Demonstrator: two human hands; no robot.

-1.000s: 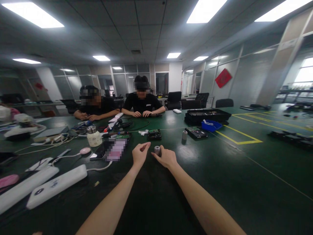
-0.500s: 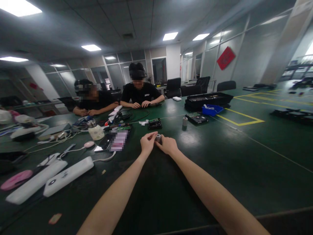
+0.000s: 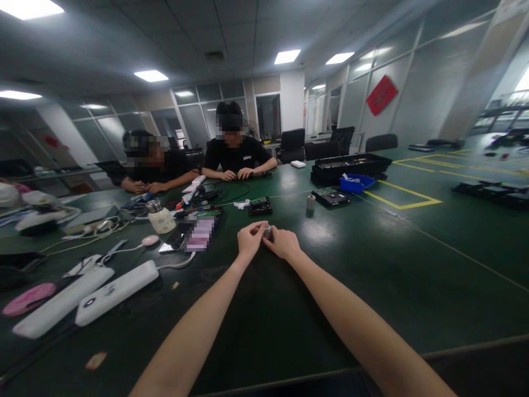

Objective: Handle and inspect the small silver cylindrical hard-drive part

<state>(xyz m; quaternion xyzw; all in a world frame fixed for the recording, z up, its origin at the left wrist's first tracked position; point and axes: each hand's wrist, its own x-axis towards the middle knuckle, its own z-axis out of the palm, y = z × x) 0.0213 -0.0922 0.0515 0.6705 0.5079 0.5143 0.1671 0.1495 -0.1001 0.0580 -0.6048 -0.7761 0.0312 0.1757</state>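
Clamped: my right hand (image 3: 285,242) has thumb and fingers about a metal cylinder (image 3: 268,229), mid-view, top face showing. Fingertips of my left hand (image 3: 250,242) meet its upper rim at ten o'clock; can't tell if they pinch anything. From there: circuit board (image 3: 260,206) near twelve, second cylinder (image 3: 311,203) at two, phone (image 3: 201,234) at nine.

Small grey metal cylinder (image 3: 268,229) mostly hidden between bare left hand (image 3: 249,241) and bare right hand (image 3: 284,242), left fingertips' contact too small to tell, pink-and-white rectangular screen (image 3: 200,234) pixelated, both bare forearms (image 3: 351,303) cut off at bottom.
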